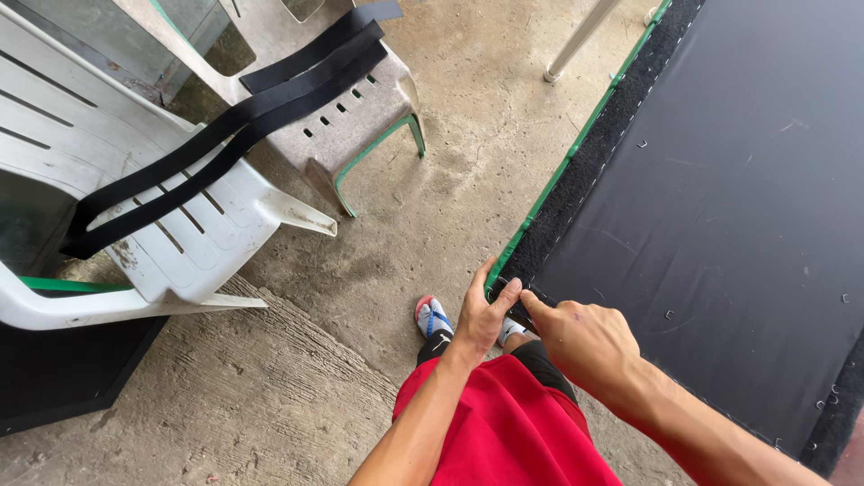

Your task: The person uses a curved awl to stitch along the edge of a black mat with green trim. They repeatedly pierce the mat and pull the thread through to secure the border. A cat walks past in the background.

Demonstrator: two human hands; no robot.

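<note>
Head view looks straight down past a red shirt to two bare forearms that meet at the near corner of a black fabric-covered panel. The left hand comes up from below with its wrist straight, fingers curled round the corner and thumb pressed toward the green edging strip, so it is closed in a pinch on that edging. The right hand comes in from the lower right with knuckles up, loosely closed, its forefinger stretched to the same corner and nearly touching the left thumb; whether it grips anything I cannot tell.

The work in hand looks like seating or folding the edging at this corner. A next move would call for a firm hold with the left while the right presses the fold flat.

Below the hands a sandalled foot stands on the concrete floor. Farther left, long black straps lie draped across two white plastic chairs, well apart from the panel.
</note>
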